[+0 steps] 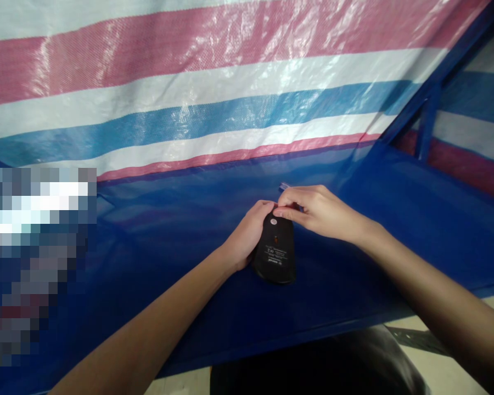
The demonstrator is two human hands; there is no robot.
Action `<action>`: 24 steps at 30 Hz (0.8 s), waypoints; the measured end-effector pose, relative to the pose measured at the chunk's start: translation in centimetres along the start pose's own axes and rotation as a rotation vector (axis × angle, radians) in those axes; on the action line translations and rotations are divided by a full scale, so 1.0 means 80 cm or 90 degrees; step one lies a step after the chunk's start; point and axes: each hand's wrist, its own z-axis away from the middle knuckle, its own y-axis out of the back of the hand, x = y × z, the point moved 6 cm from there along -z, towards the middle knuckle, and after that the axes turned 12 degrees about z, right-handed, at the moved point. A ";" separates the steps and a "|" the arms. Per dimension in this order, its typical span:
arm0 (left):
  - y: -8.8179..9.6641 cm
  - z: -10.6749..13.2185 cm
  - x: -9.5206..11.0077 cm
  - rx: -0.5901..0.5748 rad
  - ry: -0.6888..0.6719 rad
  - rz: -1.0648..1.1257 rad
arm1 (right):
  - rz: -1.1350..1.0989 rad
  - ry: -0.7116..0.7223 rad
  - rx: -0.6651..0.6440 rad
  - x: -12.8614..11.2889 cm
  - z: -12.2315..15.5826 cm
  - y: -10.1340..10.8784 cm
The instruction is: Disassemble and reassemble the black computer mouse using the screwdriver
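Note:
A black computer mouse [275, 255] is turned underside up, showing printed label text, a small round pale spot and the sensor opening. My left hand [250, 233] is closed around its left side, with the thumb near the far end. At that same far end, the thumb and fingers of my right hand [307, 206] are pinched together, touching or almost touching the mouse. Whatever lies between those fingertips is hidden. Just beyond the right knuckles shows a small, pale, see-through piece [285, 186]; whether the hand holds it or it lies on the table, I cannot tell.
Under my hands is a blue tabletop [168, 296]. A red, white and blue striped plastic sheet [214, 71] hangs behind it, and a blue frame post [426, 129] stands at the right. The left side is pixelated. Dark clothing [313, 362] shows below the table's near edge.

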 end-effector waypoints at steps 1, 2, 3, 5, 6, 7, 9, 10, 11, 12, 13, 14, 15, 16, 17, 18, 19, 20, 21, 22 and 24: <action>0.000 0.000 0.000 -0.004 -0.002 -0.002 | -0.013 -0.013 -0.004 0.001 -0.001 0.000; -0.001 0.000 0.000 -0.008 -0.005 -0.005 | -0.028 -0.026 -0.010 0.002 -0.001 -0.001; -0.001 0.000 0.000 -0.012 -0.007 -0.009 | -0.043 -0.040 -0.016 0.003 -0.002 -0.002; -0.002 0.000 -0.001 -0.018 -0.007 -0.014 | -0.077 -0.065 -0.028 0.006 -0.002 -0.004; -0.002 0.000 -0.001 -0.018 -0.007 -0.016 | -0.095 -0.077 -0.033 0.007 -0.002 -0.005; -0.002 0.001 0.000 -0.016 -0.006 -0.017 | -0.114 -0.088 -0.037 0.008 -0.002 -0.006; -0.002 0.001 0.000 -0.012 -0.007 -0.016 | -0.154 -0.107 -0.043 0.010 -0.002 -0.009; -0.001 0.001 0.000 -0.010 -0.008 -0.014 | -0.176 -0.115 -0.045 0.012 -0.002 -0.010; -0.001 0.001 0.001 -0.009 -0.010 -0.013 | -0.199 -0.121 -0.047 0.013 -0.001 -0.012; -0.001 0.001 0.001 -0.009 -0.012 -0.013 | -0.225 -0.126 -0.051 0.014 -0.001 -0.014; -0.001 0.000 0.001 -0.010 -0.016 -0.013 | -0.252 -0.132 -0.057 0.016 0.000 -0.016; -0.001 0.000 0.002 -0.013 -0.020 -0.014 | -0.282 -0.138 -0.067 0.017 0.001 -0.019; -0.002 0.000 0.002 -0.016 -0.025 -0.014 | -0.314 -0.146 -0.082 0.018 0.001 -0.021; -0.003 0.000 0.002 -0.020 -0.030 -0.014 | -0.345 -0.156 -0.098 0.019 0.002 -0.024; -0.004 0.000 0.003 -0.025 -0.036 -0.013 | -0.376 -0.169 -0.114 0.020 0.002 -0.027; -0.005 0.000 0.003 -0.031 -0.041 -0.011 | -0.404 -0.183 -0.129 0.022 0.003 -0.030; -0.006 0.000 0.004 -0.039 -0.045 -0.010 | -0.429 -0.199 -0.143 0.023 0.003 -0.033; -0.008 0.000 0.005 -0.050 -0.047 -0.009 | -0.450 -0.216 -0.155 0.024 0.004 -0.035; -0.010 0.000 0.005 -0.061 -0.047 -0.009 | -0.468 -0.235 -0.166 0.024 0.004 -0.038; -0.012 0.001 0.005 -0.071 -0.047 -0.011 | -0.483 -0.253 -0.176 0.025 0.005 -0.040; -0.013 0.001 0.006 -0.079 -0.047 -0.020 | -0.510 -0.287 -0.190 0.026 0.007 -0.045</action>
